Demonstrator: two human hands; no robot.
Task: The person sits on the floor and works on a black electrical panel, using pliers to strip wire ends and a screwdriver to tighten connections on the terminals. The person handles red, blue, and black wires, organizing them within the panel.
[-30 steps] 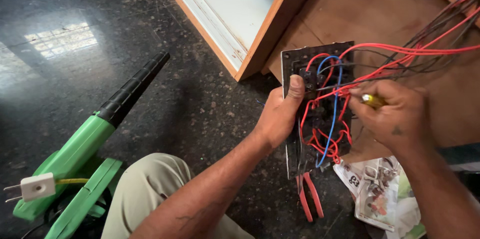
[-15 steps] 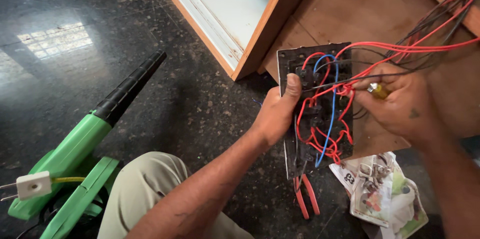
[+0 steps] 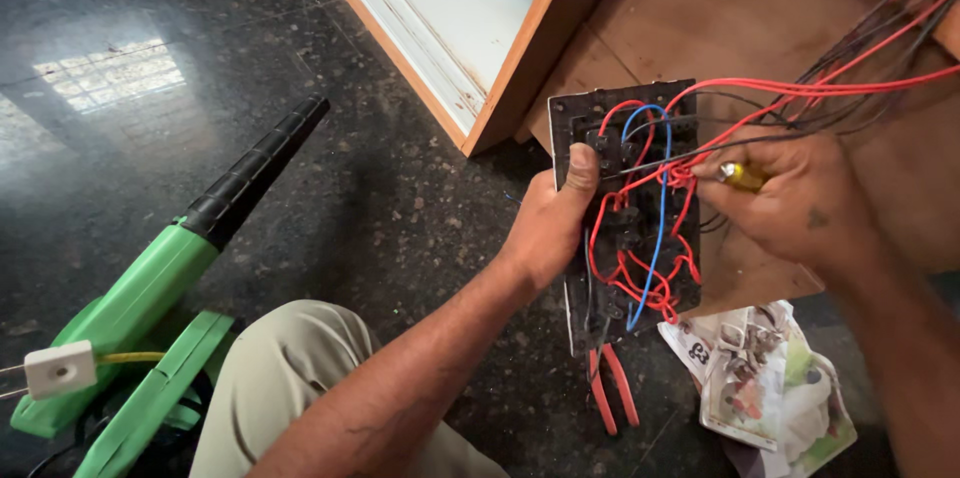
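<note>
Black switch plate (image 3: 640, 268) clenched in left hand (image 3: 545, 228) grip — right hand (image 3: 790, 203) grasps a yellow-handled screwdriver (image 3: 742, 176).

The right hand (image 3: 790, 203) has drawn back from the board (image 3: 630, 208) toward the bundle of wires (image 3: 850, 88), its yellow-handled tool (image 3: 742, 176) now showing more between the fingers; the left hand (image 3: 555, 218) has shifted its thumb slightly higher on the board's edge
</note>
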